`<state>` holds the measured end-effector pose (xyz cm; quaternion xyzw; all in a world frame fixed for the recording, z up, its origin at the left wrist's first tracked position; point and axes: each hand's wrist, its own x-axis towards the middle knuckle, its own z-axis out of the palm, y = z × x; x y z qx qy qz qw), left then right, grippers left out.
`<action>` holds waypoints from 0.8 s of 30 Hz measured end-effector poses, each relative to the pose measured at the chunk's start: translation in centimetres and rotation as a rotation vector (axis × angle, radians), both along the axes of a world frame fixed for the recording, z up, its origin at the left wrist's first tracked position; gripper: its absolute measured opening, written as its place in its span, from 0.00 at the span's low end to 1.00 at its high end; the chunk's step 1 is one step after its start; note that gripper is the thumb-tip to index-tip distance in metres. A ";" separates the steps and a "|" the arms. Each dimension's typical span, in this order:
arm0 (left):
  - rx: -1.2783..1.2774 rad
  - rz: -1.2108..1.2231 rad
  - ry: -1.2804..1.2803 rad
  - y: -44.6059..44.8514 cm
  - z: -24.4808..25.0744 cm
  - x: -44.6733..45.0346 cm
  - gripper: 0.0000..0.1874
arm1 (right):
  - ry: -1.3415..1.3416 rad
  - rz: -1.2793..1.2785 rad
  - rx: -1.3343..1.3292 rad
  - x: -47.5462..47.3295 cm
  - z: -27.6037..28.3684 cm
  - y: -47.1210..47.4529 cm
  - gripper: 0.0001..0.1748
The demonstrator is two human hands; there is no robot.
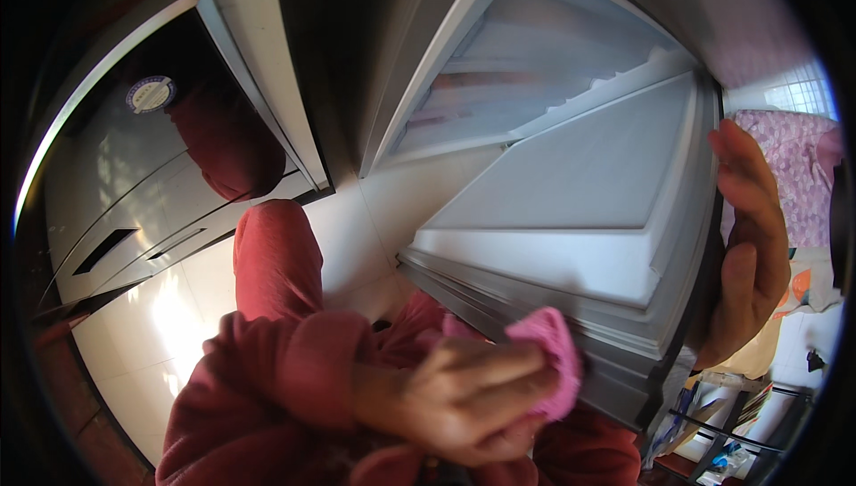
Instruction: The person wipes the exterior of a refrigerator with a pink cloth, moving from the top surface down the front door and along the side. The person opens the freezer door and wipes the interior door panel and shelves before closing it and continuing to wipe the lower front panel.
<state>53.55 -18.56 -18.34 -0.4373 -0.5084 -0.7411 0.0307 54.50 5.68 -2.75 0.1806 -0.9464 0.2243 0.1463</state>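
In my left hand (478, 396) is a bunched pink cloth (558, 365), close to the lower dark edge of an open refrigerator door (548, 185). The white inner panel and pale gasket of the door face me. My right hand (752, 245) lies against the door's outer side at the right, fingers slightly bent and pointing up; its exact contact is partly hidden. Behind the door, the refrigerator compartment (521, 44) shows a frosted, translucent front with blurred reddish shapes behind it. The left hand is slightly blurred.
A glossy black cabinet front (134, 165) with a round sticker (151, 95) stands at the left. Pale floor tiles (361, 218) lie between it and the door. At the right are a pink patterned cloth (782, 171) and a dark rack (729, 432) holding various items.
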 end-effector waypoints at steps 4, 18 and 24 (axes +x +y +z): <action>0.286 0.252 0.094 3.1 1.8 1.3 0.11 | -0.002 0.027 0.006 -0.9 -0.1 -0.4 0.28; 0.098 0.096 0.335 1.8 -4.6 0.4 0.13 | 0.093 -0.067 -0.233 -0.5 -1.8 -0.7 0.25; -0.093 -0.051 0.517 0.3 -9.2 -0.9 0.10 | 0.211 -0.164 -0.306 0.1 -1.5 -1.9 0.25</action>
